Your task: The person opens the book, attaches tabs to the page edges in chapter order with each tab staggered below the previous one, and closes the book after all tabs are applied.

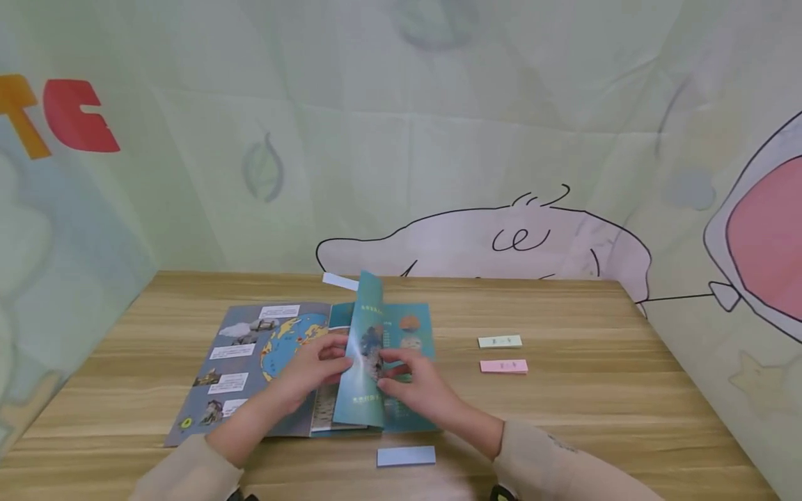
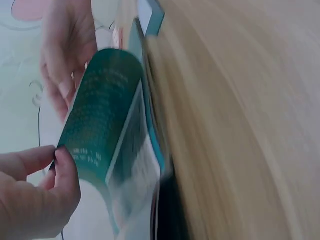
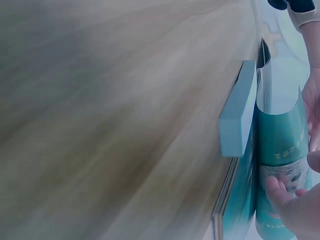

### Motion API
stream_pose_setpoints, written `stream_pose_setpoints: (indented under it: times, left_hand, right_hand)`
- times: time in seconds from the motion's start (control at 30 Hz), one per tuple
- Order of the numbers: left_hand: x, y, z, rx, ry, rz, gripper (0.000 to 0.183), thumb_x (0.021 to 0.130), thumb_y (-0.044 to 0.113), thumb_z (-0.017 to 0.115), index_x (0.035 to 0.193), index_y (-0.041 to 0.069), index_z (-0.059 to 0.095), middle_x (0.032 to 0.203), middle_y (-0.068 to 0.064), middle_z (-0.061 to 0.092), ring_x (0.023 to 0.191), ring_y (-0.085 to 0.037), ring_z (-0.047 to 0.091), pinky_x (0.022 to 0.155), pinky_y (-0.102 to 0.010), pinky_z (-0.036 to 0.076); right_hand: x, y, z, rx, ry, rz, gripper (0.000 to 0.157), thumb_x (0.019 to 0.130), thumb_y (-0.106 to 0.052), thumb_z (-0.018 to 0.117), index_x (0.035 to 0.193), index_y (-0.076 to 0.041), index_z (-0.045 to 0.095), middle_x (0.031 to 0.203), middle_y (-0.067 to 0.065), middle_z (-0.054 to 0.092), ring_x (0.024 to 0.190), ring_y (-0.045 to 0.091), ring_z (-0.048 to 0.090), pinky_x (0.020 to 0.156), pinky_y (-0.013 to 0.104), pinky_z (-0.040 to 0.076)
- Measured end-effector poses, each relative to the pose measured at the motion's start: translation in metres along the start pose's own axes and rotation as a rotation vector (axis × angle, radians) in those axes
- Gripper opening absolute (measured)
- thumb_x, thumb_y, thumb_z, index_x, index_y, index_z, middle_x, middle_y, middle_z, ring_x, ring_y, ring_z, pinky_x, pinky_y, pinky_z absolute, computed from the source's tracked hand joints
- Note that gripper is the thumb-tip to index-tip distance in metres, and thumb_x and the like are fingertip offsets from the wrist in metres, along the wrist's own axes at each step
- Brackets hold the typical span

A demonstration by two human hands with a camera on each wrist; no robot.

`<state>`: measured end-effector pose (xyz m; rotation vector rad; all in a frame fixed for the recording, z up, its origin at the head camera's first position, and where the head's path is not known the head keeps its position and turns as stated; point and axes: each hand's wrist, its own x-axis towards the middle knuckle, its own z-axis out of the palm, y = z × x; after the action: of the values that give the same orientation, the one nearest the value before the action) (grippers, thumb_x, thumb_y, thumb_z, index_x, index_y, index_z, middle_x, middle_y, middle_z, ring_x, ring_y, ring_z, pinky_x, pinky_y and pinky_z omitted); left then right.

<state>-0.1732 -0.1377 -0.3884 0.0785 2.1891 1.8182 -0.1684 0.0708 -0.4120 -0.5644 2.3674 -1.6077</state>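
Observation:
An open illustrated book lies on the table, with a globe map on its grey left page and teal on the right. One teal page stands lifted and curved in the middle. My left hand pinches this page's edge between thumb and fingers, as the left wrist view shows up close. Against the page's other face, the fingertips of my right hand touch it with relaxed fingers. A pale strip juts out at the top, beside the raised page.
A blue sticky-note pad lies close in front of the book. To the right are a pale green pad and a pink pad. A printed cloth wall rises behind the wooden table.

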Motion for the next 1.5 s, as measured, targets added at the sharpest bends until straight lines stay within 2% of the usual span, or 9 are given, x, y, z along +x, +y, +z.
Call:
stream_pose_setpoints:
  times: [0.23, 0.4, 0.53, 0.77, 0.9, 1.03, 1.1, 1.33, 1.5]
  left_hand:
    - [-0.014, 0.0, -0.038, 0.044, -0.021, -0.056, 0.056, 0.092, 0.012, 0.059, 0.136, -0.01, 0.033, 0.112, -0.018, 0.05, 0.092, -0.013, 0.057, 0.081, -0.033, 0.052]
    - [-0.024, -0.004, -0.065, 0.072, -0.004, -0.107, 0.062, 0.092, 0.015, 0.06, 0.138, -0.011, 0.028, 0.122, -0.024, 0.044, 0.093, -0.012, 0.057, 0.081, -0.029, 0.052]
    - [-0.031, -0.011, -0.085, 0.101, 0.02, -0.114, 0.062, 0.093, 0.014, 0.058, 0.139, -0.013, 0.026, 0.122, -0.024, 0.046, 0.089, -0.008, 0.058, 0.078, -0.026, 0.053]
    - [-0.037, -0.023, -0.115, 0.241, 0.036, -0.087, 0.062, 0.094, 0.017, 0.057, 0.135, -0.017, 0.027, 0.111, -0.021, 0.05, 0.089, -0.013, 0.057, 0.077, -0.03, 0.054]
    - [-0.04, -0.03, -0.13, 0.26, 0.048, -0.121, 0.062, 0.095, 0.018, 0.055, 0.136, -0.017, 0.025, 0.112, -0.021, 0.05, 0.088, -0.011, 0.056, 0.077, -0.03, 0.054]
    - [-0.041, -0.037, -0.144, 0.275, 0.061, -0.138, 0.061, 0.095, 0.016, 0.053, 0.135, -0.019, 0.023, 0.115, -0.026, 0.049, 0.086, -0.006, 0.056, 0.076, -0.029, 0.054]
    - [-0.041, -0.04, -0.149, 0.299, 0.062, -0.144, 0.061, 0.096, 0.015, 0.053, 0.135, -0.021, 0.023, 0.115, -0.026, 0.049, 0.086, -0.005, 0.055, 0.076, -0.029, 0.054]
    - [-0.042, -0.05, -0.171, 0.365, 0.014, -0.161, 0.057, 0.096, 0.011, 0.051, 0.13, -0.025, 0.024, 0.109, -0.022, 0.051, 0.086, -0.005, 0.052, 0.077, -0.03, 0.053]
    - [-0.042, -0.058, -0.183, 0.371, 0.033, -0.189, 0.056, 0.095, 0.009, 0.052, 0.132, -0.023, 0.026, 0.105, -0.017, 0.054, 0.082, -0.003, 0.053, 0.073, -0.025, 0.053]
  right_hand:
    - [0.005, -0.013, 0.015, -0.018, -0.063, -0.079, 0.04, 0.088, -0.008, 0.062, 0.127, -0.002, 0.054, 0.122, 0.01, 0.054, 0.103, 0.02, 0.058, 0.083, 0.024, 0.05]
    - [0.009, -0.02, 0.022, -0.043, -0.094, -0.14, 0.035, 0.088, -0.006, 0.061, 0.123, -0.002, 0.057, 0.116, 0.008, 0.055, 0.1, 0.018, 0.057, 0.078, 0.018, 0.049]
    - [0.011, -0.022, 0.024, -0.213, -0.172, -0.226, 0.037, 0.09, -0.009, 0.06, 0.126, -0.005, 0.055, 0.118, 0.007, 0.056, 0.102, 0.016, 0.057, 0.078, 0.017, 0.047]
    - [0.013, -0.024, 0.031, -0.498, -0.284, -0.429, 0.038, 0.093, -0.016, 0.056, 0.13, -0.006, 0.053, 0.128, 0.007, 0.054, 0.117, 0.011, 0.05, 0.093, 0.02, 0.042]
    - [0.014, -0.024, 0.036, -0.536, -0.373, -0.45, 0.04, 0.096, -0.018, 0.052, 0.134, -0.007, 0.049, 0.133, 0.005, 0.05, 0.112, 0.006, 0.052, 0.093, 0.017, 0.04]
    - [0.014, -0.024, 0.041, -0.575, -0.467, -0.461, 0.044, 0.096, -0.019, 0.051, 0.138, -0.006, 0.044, 0.138, 0.006, 0.045, 0.121, 0.008, 0.046, 0.098, 0.017, 0.035]
    - [0.013, -0.024, 0.043, -0.613, -0.512, -0.468, 0.046, 0.097, -0.02, 0.05, 0.14, -0.007, 0.041, 0.142, 0.007, 0.041, 0.132, 0.012, 0.035, 0.103, 0.019, 0.031]
    - [0.014, -0.026, 0.05, -0.711, -0.631, -0.482, 0.051, 0.098, -0.026, 0.048, 0.144, -0.007, 0.034, 0.149, 0.009, 0.03, 0.135, 0.012, 0.028, 0.103, 0.017, 0.03]
    - [0.017, -0.027, 0.052, -0.768, -0.718, -0.463, 0.054, 0.098, -0.03, 0.046, 0.145, -0.008, 0.031, 0.152, 0.006, 0.023, 0.136, 0.009, 0.023, 0.104, 0.016, 0.026]
